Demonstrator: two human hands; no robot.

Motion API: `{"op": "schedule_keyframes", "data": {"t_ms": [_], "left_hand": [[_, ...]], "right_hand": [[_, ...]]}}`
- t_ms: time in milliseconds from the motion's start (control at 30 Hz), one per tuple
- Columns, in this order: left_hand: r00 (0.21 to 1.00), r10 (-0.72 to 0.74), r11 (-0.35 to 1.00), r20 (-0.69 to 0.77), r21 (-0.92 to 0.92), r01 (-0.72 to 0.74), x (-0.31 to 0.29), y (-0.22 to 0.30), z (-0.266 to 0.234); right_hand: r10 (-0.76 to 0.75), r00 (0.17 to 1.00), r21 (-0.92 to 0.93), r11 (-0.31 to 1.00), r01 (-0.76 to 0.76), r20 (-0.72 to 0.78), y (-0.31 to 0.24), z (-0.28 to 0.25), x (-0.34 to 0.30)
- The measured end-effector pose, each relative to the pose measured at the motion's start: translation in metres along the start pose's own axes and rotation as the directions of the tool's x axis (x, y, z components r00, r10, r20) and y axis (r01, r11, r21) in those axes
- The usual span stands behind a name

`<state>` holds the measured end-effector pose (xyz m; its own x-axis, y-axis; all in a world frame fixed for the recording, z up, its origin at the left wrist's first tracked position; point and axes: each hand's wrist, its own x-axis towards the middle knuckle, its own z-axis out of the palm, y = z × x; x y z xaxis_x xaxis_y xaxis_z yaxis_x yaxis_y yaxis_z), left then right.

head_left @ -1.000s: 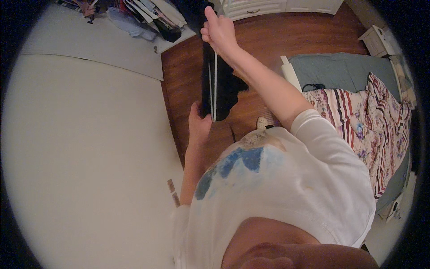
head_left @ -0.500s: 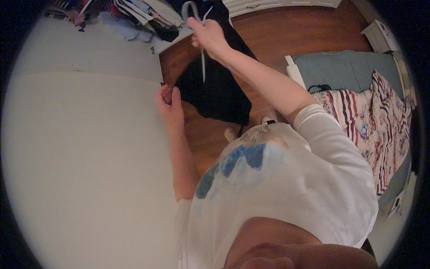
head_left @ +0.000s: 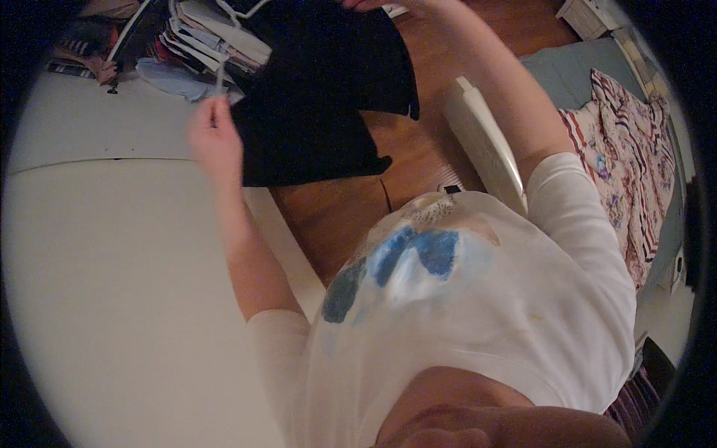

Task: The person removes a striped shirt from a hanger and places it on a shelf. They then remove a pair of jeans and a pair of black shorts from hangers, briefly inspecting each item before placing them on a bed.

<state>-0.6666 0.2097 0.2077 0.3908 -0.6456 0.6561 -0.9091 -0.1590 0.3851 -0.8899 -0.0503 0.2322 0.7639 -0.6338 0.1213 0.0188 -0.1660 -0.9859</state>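
A large black garment [head_left: 314, 89] hangs spread out before me, its lower edge above the floor. A pale hanger [head_left: 237, 16] shows at its upper left, partly cut off by the picture's top edge. My left hand [head_left: 214, 138] is closed, with the fingertips pinched on a pale strip of the hanger at the garment's left side. At the top edge my right hand [head_left: 370, 4] reaches far forward, its fingers closed at the garment's upper right. Part of that hand lies outside the picture, so its grip shows only partly.
Folded clothes [head_left: 209, 37] are stacked behind the garment at the upper left. A smooth white surface [head_left: 134, 284] fills my left side. On the right stand a white bed end [head_left: 489, 142] and a bed with a striped, flowered cover [head_left: 627, 179]. Wooden floor [head_left: 321, 216] lies below.
My left hand has moved forward and left and closed on the hanger. My right hand has moved forward and right. The black garment has spread wider and risen.
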Motion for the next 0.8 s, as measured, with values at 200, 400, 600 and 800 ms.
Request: {"op": "schedule_keyframes", "data": {"t_ms": [200, 400, 600, 800], "left_hand": [[0.995, 0.026, 0.992, -0.098, 0.123, -0.013, 0.039, -0.026, -0.046], [0.989, 0.084, 0.994, -0.123, 0.081, -0.075, 0.051, -0.029, -0.070], [0.975, 0.156, 0.982, -0.156, 0.133, -0.136, 0.054, -0.038, -0.069], [0.976, 0.123, 0.991, -0.182, 0.077, -0.111, 0.056, -0.060, -0.071]], "right_hand": [[-0.013, 0.963, -0.232, 0.971, -0.052, -0.271, 0.036, -0.049, -0.005], [-0.364, 0.920, -0.366, 0.884, 0.291, -0.147, 0.029, -0.018, 0.005], [-0.116, 0.993, -0.486, 0.869, 0.093, -0.017, 0.020, 0.013, 0.007], [-0.100, 0.994, -0.519, 0.848, 0.111, 0.050, 0.011, 0.024, 0.016]]}}
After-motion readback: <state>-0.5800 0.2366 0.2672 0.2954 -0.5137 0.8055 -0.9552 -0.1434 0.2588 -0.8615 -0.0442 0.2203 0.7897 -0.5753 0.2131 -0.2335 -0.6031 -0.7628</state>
